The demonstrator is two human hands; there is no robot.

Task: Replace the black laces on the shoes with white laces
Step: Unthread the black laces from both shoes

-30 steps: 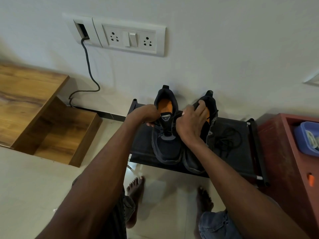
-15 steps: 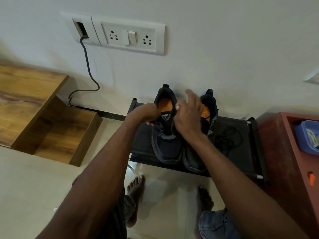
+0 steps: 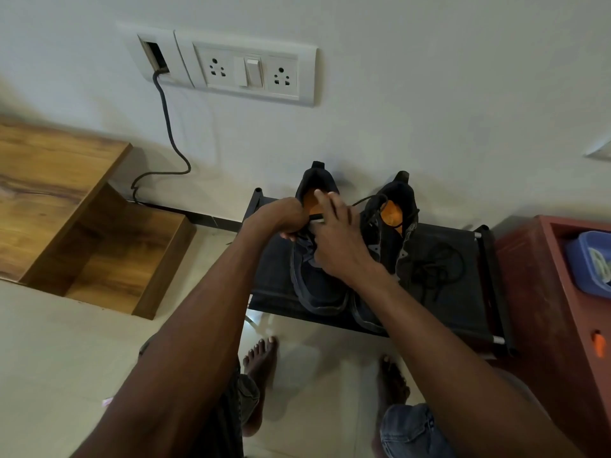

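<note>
Two dark shoes with orange insoles stand side by side on a low black rack (image 3: 463, 312) against the wall. My left hand (image 3: 281, 216) grips the left shoe (image 3: 317, 285) at the left side of its tongue. My right hand (image 3: 337, 239) lies over the same shoe with its fingers stretched out across the tongue and collar. The right shoe (image 3: 396, 223) stands untouched, with a black lace (image 3: 370, 200) looping loosely over its opening. Another loose black lace (image 3: 433, 269) lies bunched on the rack to the right of the shoes.
A wooden stepped shelf (image 3: 82, 226) sits at the left. A red cabinet (image 3: 545, 292) with a blue tub (image 3: 591, 262) stands at the right. A wall socket panel (image 3: 251, 71) and a hanging cable (image 3: 168, 133) are above. My bare feet (image 3: 261, 361) rest on the tiled floor.
My right hand left the right shoe, lifted with fingers spread, and came down on the left shoe. My left hand kept its grip on the left shoe.
</note>
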